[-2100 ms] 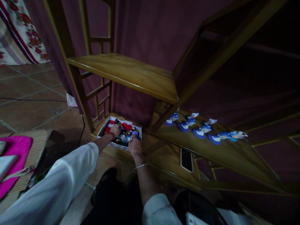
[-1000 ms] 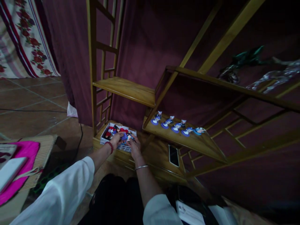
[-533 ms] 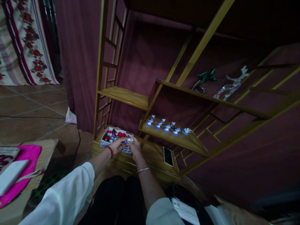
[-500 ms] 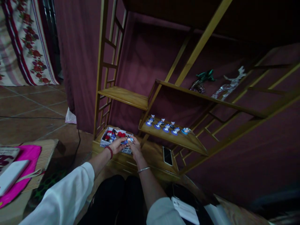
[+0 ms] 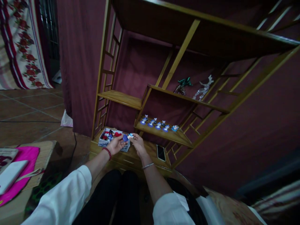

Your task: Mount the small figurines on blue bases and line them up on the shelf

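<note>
Between the thumb and fingers of my left hand (image 5: 116, 144) is a small round purple base (image 5: 125, 137). My right hand (image 5: 138, 144) pinches a small white-and-blue figurine (image 5: 130, 136) right beside it; whether the two pieces touch I cannot tell. Just behind and left of my hands, an open patterned box (image 5: 102, 144) holds several red, blue and dark figurines (image 5: 109, 135). Several more figurines (image 5: 158, 125) stand in rows on the low shelf (image 5: 175, 138) to the right, most on purple round bases and one on a light blue base.
A wooden shelf unit (image 5: 122, 99) rises in front of me. On its bottom board lies a phone (image 5: 161, 152). A green ornament (image 5: 184, 82) and a clear deer ornament (image 5: 203, 89) occupy a higher shelf. At left stands a table with a pink cloth (image 5: 27, 159).
My hands have moved slightly apart, and the purple base now shows separately from the figurine. The camera view has shifted, so the shelves appear further left.
</note>
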Motion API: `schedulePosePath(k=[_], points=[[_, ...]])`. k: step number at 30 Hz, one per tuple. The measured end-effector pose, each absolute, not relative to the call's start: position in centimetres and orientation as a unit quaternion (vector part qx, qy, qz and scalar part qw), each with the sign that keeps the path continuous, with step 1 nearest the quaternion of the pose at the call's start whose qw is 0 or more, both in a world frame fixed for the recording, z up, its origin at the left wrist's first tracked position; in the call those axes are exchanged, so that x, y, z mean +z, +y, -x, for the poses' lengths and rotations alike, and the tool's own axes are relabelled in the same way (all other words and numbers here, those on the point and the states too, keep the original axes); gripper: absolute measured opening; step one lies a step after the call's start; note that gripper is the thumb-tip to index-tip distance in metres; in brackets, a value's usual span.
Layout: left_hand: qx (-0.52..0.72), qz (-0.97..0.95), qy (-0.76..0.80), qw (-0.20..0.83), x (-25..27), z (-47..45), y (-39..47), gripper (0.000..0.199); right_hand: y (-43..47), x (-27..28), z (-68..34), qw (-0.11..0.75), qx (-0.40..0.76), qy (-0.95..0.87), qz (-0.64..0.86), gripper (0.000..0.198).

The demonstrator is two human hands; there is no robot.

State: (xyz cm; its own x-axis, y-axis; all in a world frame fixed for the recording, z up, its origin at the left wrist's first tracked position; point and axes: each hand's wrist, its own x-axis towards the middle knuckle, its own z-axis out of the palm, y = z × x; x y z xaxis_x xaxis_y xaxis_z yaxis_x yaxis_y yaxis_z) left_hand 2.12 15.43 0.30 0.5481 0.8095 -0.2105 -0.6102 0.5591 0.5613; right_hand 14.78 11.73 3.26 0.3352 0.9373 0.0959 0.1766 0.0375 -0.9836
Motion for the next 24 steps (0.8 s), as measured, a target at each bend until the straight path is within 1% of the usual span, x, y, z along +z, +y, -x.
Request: schedulePosePath(k=[7, 13, 19, 24], points=[[0.412, -0.234, 0.203, 0.857, 1.3, -2.0, 13.1, 0.012, 10.5, 3.5, -15.3, 0.576, 0.342, -0.463, 0.581, 0.036], [0.422, -0.217, 0.194, 0.859, 2.4, -2.2, 10.8, 0.011, 9.2, 4.2, -15.8, 0.576, 0.334, -0.48, 0.571, 0.04], [0.423, -0.219, 0.183, 0.86, 3.2, -2.7, 9.8, 0.011, 7.6, 5.9, -16.2, 0.583, 0.328, -0.486, 0.562, 0.035], [0.435, -0.213, 0.177, 0.857, 3.4, -3.1, 9.4, 0.009, 6.5, 7.3, -16.1, 0.574, 0.33, -0.511, 0.548, 0.035]])
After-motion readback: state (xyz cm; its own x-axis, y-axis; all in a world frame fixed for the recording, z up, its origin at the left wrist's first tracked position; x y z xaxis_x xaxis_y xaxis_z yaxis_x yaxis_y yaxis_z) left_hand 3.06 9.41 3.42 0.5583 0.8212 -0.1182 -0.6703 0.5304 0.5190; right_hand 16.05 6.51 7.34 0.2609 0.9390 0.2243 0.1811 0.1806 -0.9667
